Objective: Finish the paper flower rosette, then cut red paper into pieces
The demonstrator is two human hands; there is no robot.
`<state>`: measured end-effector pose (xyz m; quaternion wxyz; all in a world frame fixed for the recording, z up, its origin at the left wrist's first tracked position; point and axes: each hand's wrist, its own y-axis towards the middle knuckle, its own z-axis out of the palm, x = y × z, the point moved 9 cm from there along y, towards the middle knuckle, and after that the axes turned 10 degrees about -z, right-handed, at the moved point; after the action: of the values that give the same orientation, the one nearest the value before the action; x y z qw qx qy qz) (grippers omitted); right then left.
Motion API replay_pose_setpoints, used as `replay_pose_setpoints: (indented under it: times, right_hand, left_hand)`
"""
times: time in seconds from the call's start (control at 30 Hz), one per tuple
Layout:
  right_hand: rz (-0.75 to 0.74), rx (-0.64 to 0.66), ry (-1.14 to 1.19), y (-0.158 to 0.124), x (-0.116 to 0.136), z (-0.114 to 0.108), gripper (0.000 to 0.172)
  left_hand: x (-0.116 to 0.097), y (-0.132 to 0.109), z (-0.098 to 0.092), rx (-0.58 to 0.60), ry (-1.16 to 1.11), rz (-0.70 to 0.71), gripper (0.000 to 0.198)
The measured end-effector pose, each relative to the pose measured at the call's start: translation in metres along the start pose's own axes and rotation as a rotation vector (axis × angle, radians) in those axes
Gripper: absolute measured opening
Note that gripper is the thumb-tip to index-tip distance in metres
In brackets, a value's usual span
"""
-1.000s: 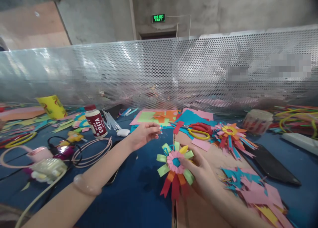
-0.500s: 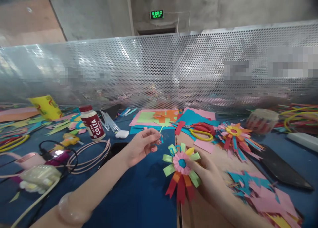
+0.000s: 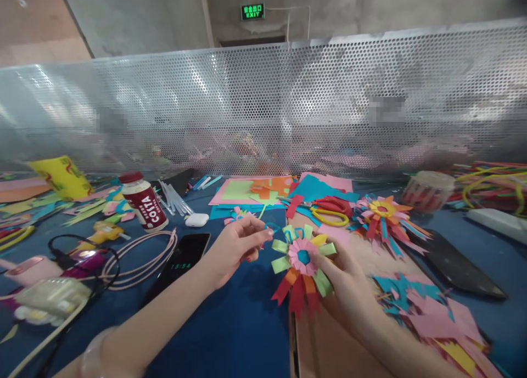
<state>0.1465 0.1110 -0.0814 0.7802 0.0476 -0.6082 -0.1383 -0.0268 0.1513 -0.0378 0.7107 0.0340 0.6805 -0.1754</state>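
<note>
My right hand (image 3: 343, 274) holds a paper flower (image 3: 300, 257) by its right side, thumb on the front. The flower has a pink pleated ring round a blue centre, light green petals, one yellow petal, blue loops at its upper left and red and orange tails below. To its left, my left hand (image 3: 242, 243) pinches a narrow, curved blue paper strip (image 3: 272, 227) between thumb and forefinger. The strip is close to the flower's upper left; whether they touch I cannot tell. Behind my left hand a pink and blue paper piece (image 3: 236, 214) is partly hidden.
Scissors with yellow and red handles (image 3: 331, 213) lie behind the flower, near coloured paper sheets (image 3: 251, 189). Another paper flower (image 3: 382, 210) and paper scraps (image 3: 442, 323) are at right. A phone (image 3: 185, 260), coiled cable (image 3: 138, 257), Costa bottle (image 3: 144, 202) and yellow glue gun (image 3: 109, 235) lie left.
The blue strip in my left hand now shows as a curve nearer the flower. The view has shifted slightly, and the phone beside my left forearm now shows a lit clock.
</note>
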Motion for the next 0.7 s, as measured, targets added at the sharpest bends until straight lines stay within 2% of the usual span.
replay_pose_setpoints:
  times: [0.13,0.23,0.4,0.7]
  right_hand:
    - [0.024,-0.005,0.034,0.0,-0.003,-0.002,0.04]
    - [0.013,-0.023,0.023,-0.001,0.0,-0.003,0.04]
    - [0.004,-0.038,0.005,-0.002,0.005,-0.004,0.041]
    - [-0.013,-0.043,-0.058,-0.003,0.01,-0.004,0.042]
  left_hand:
    - [-0.001,-0.006,0.008,-0.027,0.281,0.028,0.022]
    - [-0.001,-0.01,0.013,-0.034,0.408,0.04,0.023]
    - [-0.007,-0.014,0.019,-0.041,0.508,0.11,0.021]
    - [-0.009,-0.016,0.02,-0.066,0.599,0.149,0.02]
